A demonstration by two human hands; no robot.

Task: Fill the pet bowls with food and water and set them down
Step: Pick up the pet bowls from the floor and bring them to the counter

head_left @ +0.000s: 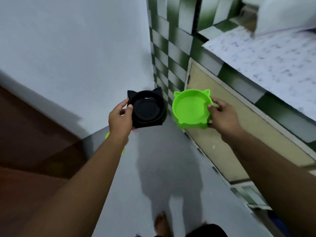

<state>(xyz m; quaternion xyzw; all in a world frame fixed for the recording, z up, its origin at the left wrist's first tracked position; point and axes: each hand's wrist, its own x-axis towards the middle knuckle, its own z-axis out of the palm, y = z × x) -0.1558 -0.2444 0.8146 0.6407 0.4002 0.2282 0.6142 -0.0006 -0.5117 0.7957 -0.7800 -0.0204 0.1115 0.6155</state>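
Two bare forearms reached out from the bottom corners of the view, and a bare foot [161, 223] stood on the grey floor [171, 159] beneath them.

The left hand [120, 115] gripped a black plastic cat-eared bowl [147, 108] by its left rim, fingers [129, 108] curled round the edge with the thumb on top. The right hand [220, 115] pinched a bright green plastic cat-eared bowl [189, 106] by its right rim in the same way. Both bowls hung side by side in the air, close but apart, above the floor near the corner where the white wall [77, 48] met the green-and-white checked tiles [171, 57].

The green bowl showed a bare inside. The black one was too dark to read. Filling therefore seemed not yet done, with food, water and the setting down all left.

Each bowl was round, with no marked long axis, its mouth up and tipped a little toward the person. The ears pointed away, toward the corner. Smaller points showed at the near edges too, perhaps nested bowls.

A speckled surface [265, 53] over a beige cabinet door [201, 79] lay to the right.
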